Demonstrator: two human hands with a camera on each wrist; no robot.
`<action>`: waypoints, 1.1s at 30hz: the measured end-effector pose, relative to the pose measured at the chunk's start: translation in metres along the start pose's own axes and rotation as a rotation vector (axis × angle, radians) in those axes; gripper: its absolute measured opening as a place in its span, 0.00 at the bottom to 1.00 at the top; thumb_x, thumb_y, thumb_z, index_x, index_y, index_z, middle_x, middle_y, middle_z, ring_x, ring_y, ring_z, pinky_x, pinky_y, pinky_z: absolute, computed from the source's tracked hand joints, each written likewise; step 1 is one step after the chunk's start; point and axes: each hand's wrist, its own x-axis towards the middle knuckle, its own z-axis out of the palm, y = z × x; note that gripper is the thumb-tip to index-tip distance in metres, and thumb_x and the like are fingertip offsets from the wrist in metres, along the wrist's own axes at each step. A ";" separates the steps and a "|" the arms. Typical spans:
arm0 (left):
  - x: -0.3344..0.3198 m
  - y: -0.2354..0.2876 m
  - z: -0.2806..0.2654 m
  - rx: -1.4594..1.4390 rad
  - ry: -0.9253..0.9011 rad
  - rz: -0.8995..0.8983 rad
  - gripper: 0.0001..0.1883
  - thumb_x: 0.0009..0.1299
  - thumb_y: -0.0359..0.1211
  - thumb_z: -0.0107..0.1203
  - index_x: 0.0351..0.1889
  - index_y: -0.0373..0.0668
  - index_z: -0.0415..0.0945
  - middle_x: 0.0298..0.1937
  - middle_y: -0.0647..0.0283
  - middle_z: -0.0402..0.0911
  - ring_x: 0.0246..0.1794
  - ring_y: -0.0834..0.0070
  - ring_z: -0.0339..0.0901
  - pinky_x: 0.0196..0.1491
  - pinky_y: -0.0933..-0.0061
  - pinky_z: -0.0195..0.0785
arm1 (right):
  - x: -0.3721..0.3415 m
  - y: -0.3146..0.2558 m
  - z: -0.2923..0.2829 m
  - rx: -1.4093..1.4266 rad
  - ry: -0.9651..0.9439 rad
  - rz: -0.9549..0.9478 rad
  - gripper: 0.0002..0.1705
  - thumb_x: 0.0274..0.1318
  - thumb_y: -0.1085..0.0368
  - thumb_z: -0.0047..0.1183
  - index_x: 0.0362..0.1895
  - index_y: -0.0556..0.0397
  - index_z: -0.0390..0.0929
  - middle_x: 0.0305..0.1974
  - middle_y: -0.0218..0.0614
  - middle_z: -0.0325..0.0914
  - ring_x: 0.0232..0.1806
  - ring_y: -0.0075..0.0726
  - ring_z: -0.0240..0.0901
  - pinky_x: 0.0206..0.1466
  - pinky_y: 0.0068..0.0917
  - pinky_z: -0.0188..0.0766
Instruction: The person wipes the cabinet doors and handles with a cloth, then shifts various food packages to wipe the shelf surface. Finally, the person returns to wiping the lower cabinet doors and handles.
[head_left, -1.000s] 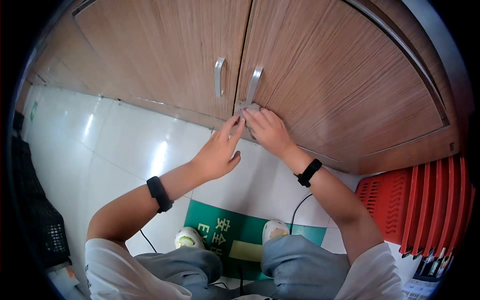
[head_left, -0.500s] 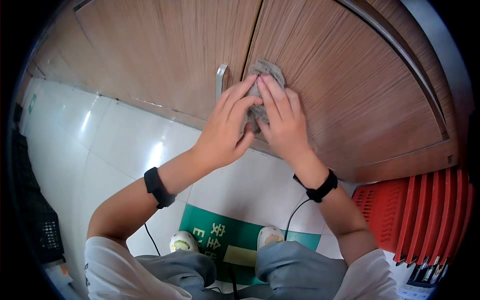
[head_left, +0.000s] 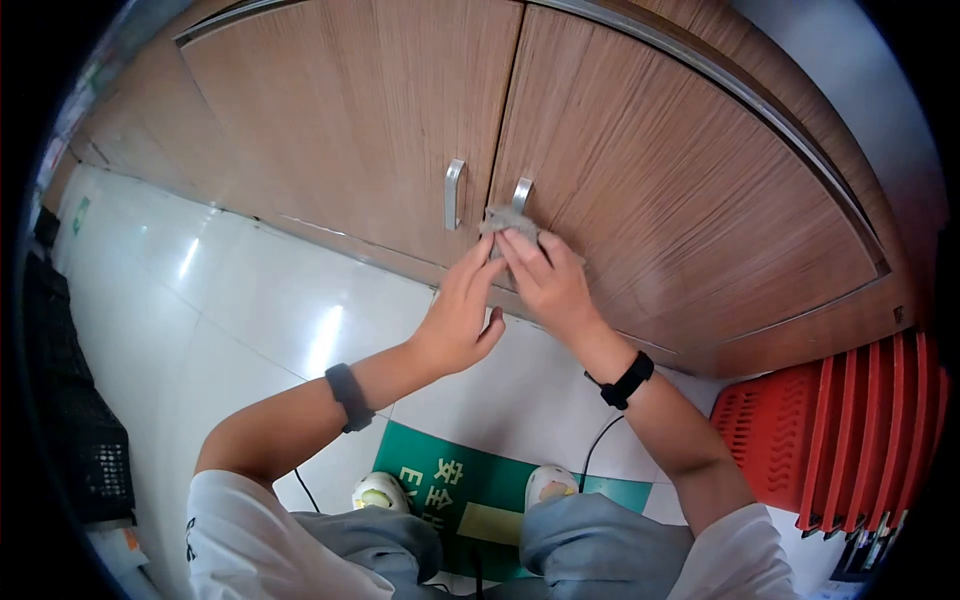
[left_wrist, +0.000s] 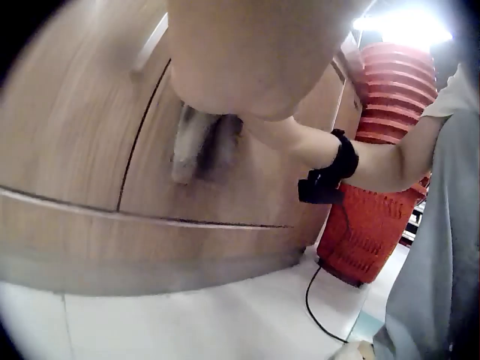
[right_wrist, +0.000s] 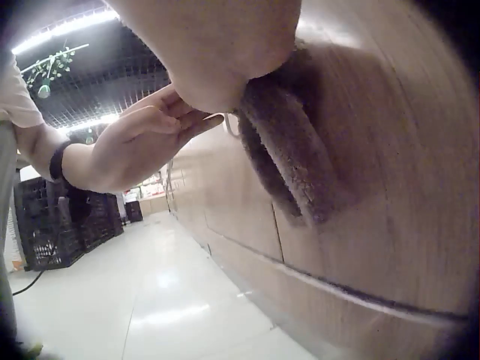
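Note:
A grey-brown cloth (head_left: 503, 217) lies bunched against the right cabinet door (head_left: 650, 190), at the lower end of that door's metal handle (head_left: 522, 190). My right hand (head_left: 560, 290) holds it there, its fingers over the cloth and its palm side hidden. In the right wrist view, folds of cloth (right_wrist: 296, 146) hang below the hand against the wood. My left hand (head_left: 452, 318) reaches in from the left, fingers fairly straight, fingertips at the cloth's edge beside the right fingertips, thumb held apart.
The left door has a matching metal handle (head_left: 453, 195). Stacked red baskets (head_left: 770, 430) stand to the right of the cabinet, black crates (head_left: 90, 440) to the left. A green floor mat (head_left: 455, 490) lies under my feet on white tiles (head_left: 250, 300). Thin black cables hang near both arms.
Half a second ago, both hands and the cloth were higher on the right door, covering its handle. Now they are lower, and the handle's upper part shows again.

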 end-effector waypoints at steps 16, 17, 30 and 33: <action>0.042 -0.029 -0.066 0.070 0.285 0.083 0.24 0.56 0.23 0.54 0.52 0.39 0.62 0.66 0.47 0.56 0.63 0.49 0.57 0.62 0.56 0.51 | 0.089 -0.027 0.004 -0.070 0.076 0.060 0.27 0.40 0.72 0.51 0.51 0.64 0.70 0.52 0.41 0.68 0.42 0.38 0.67 0.47 0.27 0.71; 0.036 -0.029 -0.064 0.093 0.260 0.087 0.25 0.56 0.22 0.55 0.52 0.38 0.62 0.66 0.48 0.57 0.63 0.50 0.59 0.62 0.57 0.52 | 0.087 -0.025 0.006 -0.069 0.067 0.057 0.27 0.40 0.72 0.51 0.51 0.64 0.70 0.52 0.41 0.68 0.42 0.38 0.67 0.47 0.27 0.71; -0.011 -0.030 -0.036 0.031 0.037 -0.116 0.29 0.61 0.22 0.55 0.60 0.37 0.56 0.70 0.43 0.46 0.71 0.50 0.46 0.68 0.59 0.46 | 0.052 -0.020 0.029 0.081 -0.006 -0.136 0.24 0.39 0.73 0.51 0.48 0.62 0.72 0.47 0.38 0.68 0.43 0.40 0.67 0.45 0.29 0.72; -0.022 -0.029 -0.040 0.104 -0.056 -0.038 0.29 0.61 0.24 0.55 0.60 0.37 0.56 0.70 0.43 0.45 0.71 0.49 0.46 0.68 0.57 0.45 | 0.039 -0.023 0.028 0.179 -0.072 -0.092 0.27 0.39 0.75 0.50 0.51 0.61 0.71 0.51 0.39 0.68 0.46 0.43 0.68 0.46 0.32 0.72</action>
